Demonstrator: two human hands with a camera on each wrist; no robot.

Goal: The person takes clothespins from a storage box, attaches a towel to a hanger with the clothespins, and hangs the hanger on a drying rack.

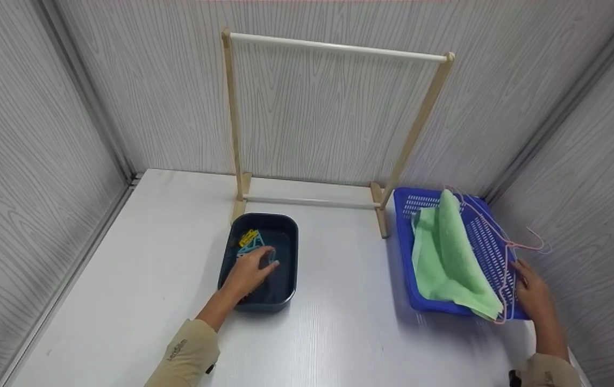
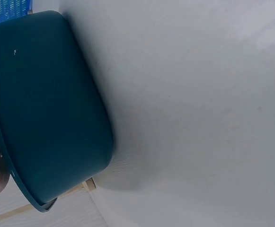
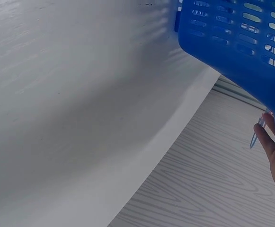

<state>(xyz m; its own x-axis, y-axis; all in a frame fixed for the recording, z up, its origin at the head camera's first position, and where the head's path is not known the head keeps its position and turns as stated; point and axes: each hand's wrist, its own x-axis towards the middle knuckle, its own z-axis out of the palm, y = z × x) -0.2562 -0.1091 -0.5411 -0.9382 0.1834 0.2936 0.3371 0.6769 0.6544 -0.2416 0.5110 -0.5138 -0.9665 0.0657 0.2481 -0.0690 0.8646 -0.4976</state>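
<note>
My left hand [image 1: 250,271] reaches over the dark teal basin [image 1: 292,279], pinching a blue clothespin [image 1: 271,256] between thumb and fingers. Just beyond it inside the basin lie yellow clothespins [image 1: 248,237] and light blue clothespins [image 1: 256,243]. In the left wrist view, the basin's outer wall [image 2: 47,109] covers most of that hand. My right hand [image 1: 536,293] is at the right rim of the blue basket [image 1: 408,269], its fairly straight fingers [image 3: 264,136] touching a light blue hanger [image 3: 253,141]. A pink hanger [image 1: 506,269] and a green towel [image 1: 449,258] lie across the basket.
A drying rack [image 1: 339,47] with wooden legs and white bars stands at the back, between basin and basket. White table surface [image 1: 339,279] separates the two containers. Wood-grain panels [image 1: 307,107] enclose the table behind and at both sides.
</note>
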